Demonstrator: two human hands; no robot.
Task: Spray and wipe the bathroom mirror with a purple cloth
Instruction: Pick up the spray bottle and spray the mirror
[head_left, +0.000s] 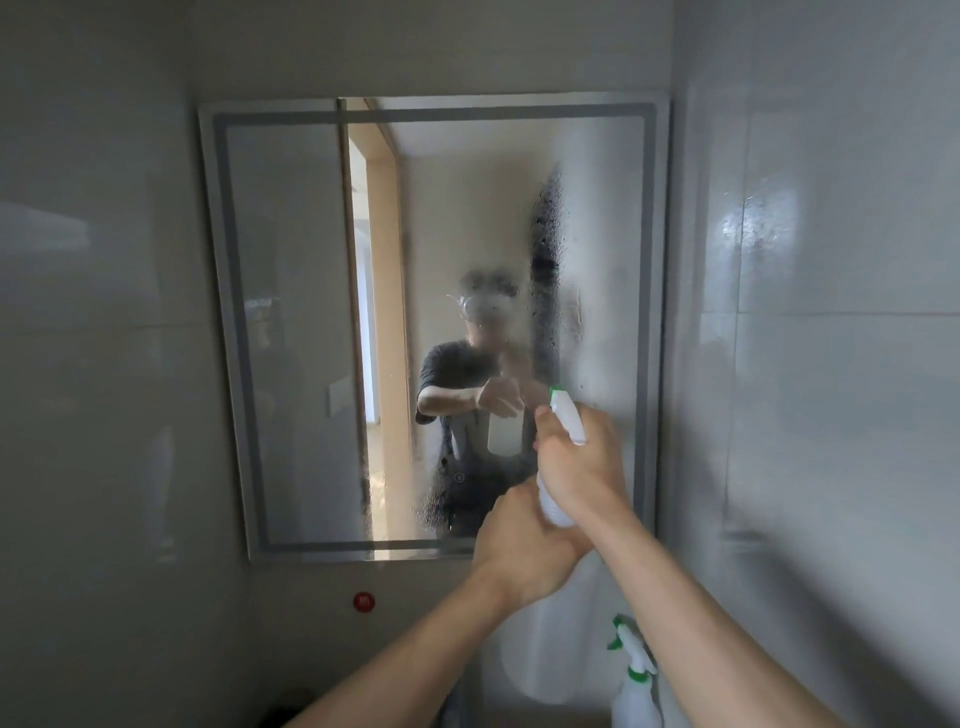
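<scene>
Gripping the white spray bottle around its neck, the right hand is closed on it in front of the lower right part of the mirror, with the green-tipped nozzle pointed up and left toward the glass. The left hand is wrapped closed around the base of the same bottle, just below the right hand and touching it. Both bare forearms are stretched up from the bottom of the view.

The mirror is hung on a grey tiled wall and is bordered by a darker frosted band. Its right portion is covered with a whitish film of spray, and droplets and runs are seen along the edge of that film near the centre. The reflection of the person, in a dark short-sleeved shirt, and of an open doorway is shown in the clearer part.

A second spray bottle, white with a green trigger, is seen standing at the lower right, under the right forearm. A small red round fitting is mounted on the wall below the mirror.
</scene>
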